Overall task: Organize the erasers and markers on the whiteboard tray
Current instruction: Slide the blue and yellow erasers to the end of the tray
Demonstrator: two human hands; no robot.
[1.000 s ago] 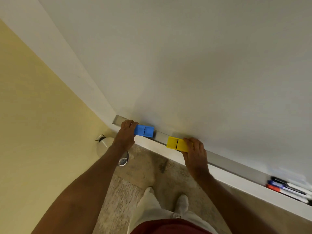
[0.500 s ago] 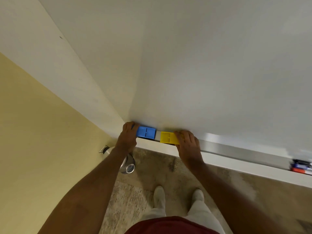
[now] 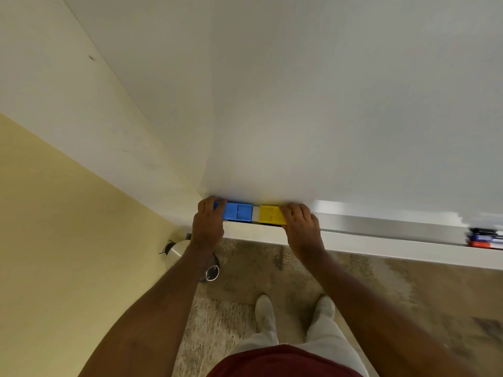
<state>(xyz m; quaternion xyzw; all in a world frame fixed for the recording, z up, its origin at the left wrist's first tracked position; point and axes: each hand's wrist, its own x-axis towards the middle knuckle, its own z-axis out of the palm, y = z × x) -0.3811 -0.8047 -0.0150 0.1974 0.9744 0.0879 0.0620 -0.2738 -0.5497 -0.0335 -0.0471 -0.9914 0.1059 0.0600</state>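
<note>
With the left hand (image 3: 208, 227) gripping the blue eraser (image 3: 238, 212) and the right hand (image 3: 300, 227) the yellow eraser (image 3: 269, 214), nearly touching at the tray's (image 3: 381, 227) left end, a hard push could tip one off the near lip.

Yellow wall (image 3: 68, 240), mottled carpet (image 3: 408, 289), metal bottle (image 3: 179, 247) on floor by wall

No text, label, brand or number to be read, none made out on erasers (image 3: 238, 211), markers (image 3: 484, 237) or whiteboard (image 3: 326, 104)
</note>
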